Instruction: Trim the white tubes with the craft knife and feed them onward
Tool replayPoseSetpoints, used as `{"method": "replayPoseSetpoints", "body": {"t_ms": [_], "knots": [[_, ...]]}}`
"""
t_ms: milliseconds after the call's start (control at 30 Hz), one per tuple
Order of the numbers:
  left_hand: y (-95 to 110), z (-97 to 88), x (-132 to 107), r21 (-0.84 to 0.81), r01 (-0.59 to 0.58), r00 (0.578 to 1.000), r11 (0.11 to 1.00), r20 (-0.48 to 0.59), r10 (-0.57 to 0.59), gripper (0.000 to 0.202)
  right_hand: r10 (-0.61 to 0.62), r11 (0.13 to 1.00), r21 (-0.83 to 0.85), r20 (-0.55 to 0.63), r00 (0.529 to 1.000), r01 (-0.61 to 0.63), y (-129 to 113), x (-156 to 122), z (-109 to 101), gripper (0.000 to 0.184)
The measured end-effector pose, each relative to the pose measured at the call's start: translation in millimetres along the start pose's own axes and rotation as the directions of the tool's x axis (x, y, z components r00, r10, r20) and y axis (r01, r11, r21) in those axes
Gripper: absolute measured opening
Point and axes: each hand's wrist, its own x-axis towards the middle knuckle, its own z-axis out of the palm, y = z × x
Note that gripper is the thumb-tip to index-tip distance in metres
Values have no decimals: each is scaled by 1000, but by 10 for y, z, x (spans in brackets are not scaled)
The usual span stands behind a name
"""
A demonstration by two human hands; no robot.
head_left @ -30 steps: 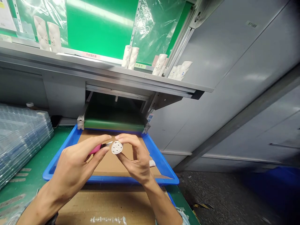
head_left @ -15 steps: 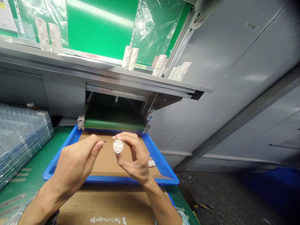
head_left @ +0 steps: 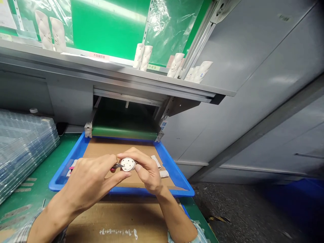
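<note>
My right hand [head_left: 146, 170] grips a small white round part [head_left: 127, 164] with several holes in its face, held over the blue tray [head_left: 177, 175]. My left hand [head_left: 92, 180] pinches a small pink-handled blade tool [head_left: 115, 165], and its metal tip touches the left edge of the white part. Both hands hover above the cardboard sheet [head_left: 101, 148] that lines the tray.
Two small white pieces [head_left: 159, 168] lie in the tray at the right. A stack of clear plastic trays [head_left: 22, 141] stands at the left. A green conveyor belt [head_left: 124, 131] ends behind the tray. White patterned cylinders [head_left: 143, 57] stand on the shelf above. A cardboard sheet [head_left: 113, 219] lies nearest me.
Both hands have come lower and closer together. The tool tip, apart from the white part before, now touches its edge. The part's face has tilted more upward.
</note>
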Motion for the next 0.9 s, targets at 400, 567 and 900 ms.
{"method": "replayPoseSetpoints", "body": {"t_ms": [400, 567, 900], "knots": [[-16, -41, 11, 32, -68, 996, 997, 59, 66, 60, -26, 998, -49, 46, 999, 28, 20, 2, -17, 41], [-58, -31, 4, 20, -103, 992, 994, 80, 101, 60, -13, 998, -62, 74, 997, 17, 27, 5, -36, 44], [-90, -24, -27, -131, 1, 997, 991, -74, -11, 37, 199, 949, 244, 18, 980, -198, 68, -38, -37, 54]]}}
